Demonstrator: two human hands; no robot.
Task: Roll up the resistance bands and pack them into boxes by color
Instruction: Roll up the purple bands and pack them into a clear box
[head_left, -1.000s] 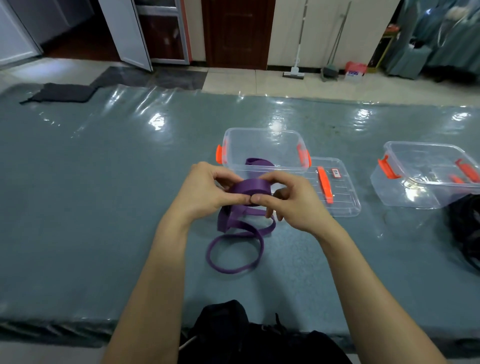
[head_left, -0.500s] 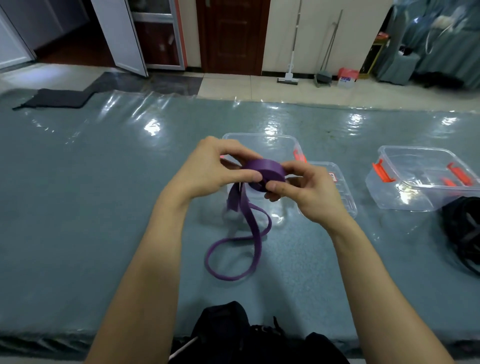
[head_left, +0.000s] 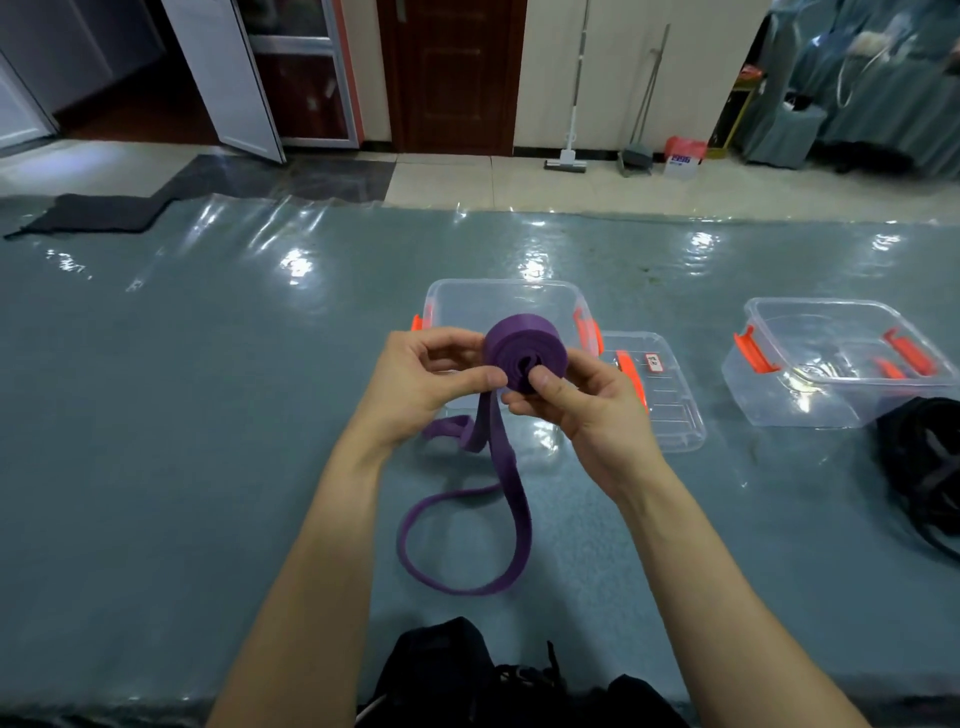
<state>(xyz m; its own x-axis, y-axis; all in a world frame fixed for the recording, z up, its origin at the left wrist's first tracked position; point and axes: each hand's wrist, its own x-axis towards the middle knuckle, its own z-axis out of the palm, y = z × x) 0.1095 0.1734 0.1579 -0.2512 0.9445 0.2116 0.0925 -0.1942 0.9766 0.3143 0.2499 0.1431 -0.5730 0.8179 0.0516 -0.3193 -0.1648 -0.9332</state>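
One part-coiled purple band (head_left: 519, 345), pinched by left hand (head_left: 415, 387) and right hand (head_left: 592, 415) fingers (head_left: 467, 378); slack below them to be wound taut, edges aligned.

Mop (head_left: 565, 166) beside a brown door (head_left: 452, 73)

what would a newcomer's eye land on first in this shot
The purple resistance band, half wound into a tight roll, sits dead centre, pinched between the left hand and right hand; its unrolled end loops on the table below. Just behind the hands is a clear box with orange clips, a lid beside it, and a second clear box stands to the right.
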